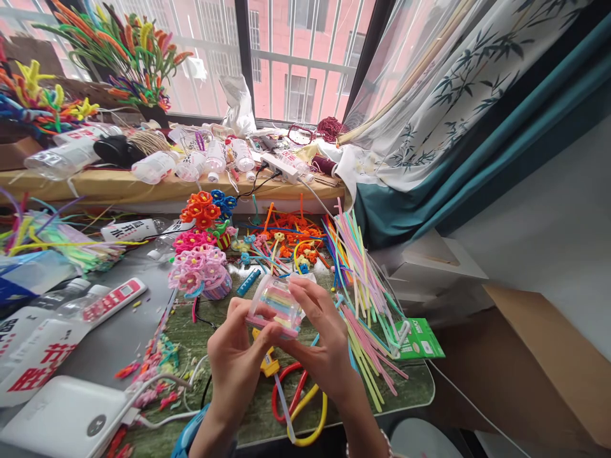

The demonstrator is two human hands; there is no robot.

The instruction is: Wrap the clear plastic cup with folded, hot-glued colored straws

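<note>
Both my hands hold a small clear plastic cup-like piece point(281, 299), tilted on its side above the table. Pastel pipe-cleaner stripes cover part of it, and a pink strip runs along the edge nearest me. My left hand point(238, 350) is closed on its left side, thumb at the pink edge. From the right, my right hand point(322, 327) grips it with curved fingers. Below lies a yellow glue gun point(270, 364) with a glue stick point(285, 407) in its back end, partly hidden by my hands. Red and yellow pipe cleaners point(317, 423) curl beside it.
Pipe-cleaner flowers point(200, 267) stand behind my left hand, near a teal utility-knife-like tool point(248, 282). Long pastel pipe cleaners point(356, 261) spread at the right by a green packet point(420, 338). A white power bank point(64, 416) with cables sits at the left. Plastic bottles point(155, 166) line the sill.
</note>
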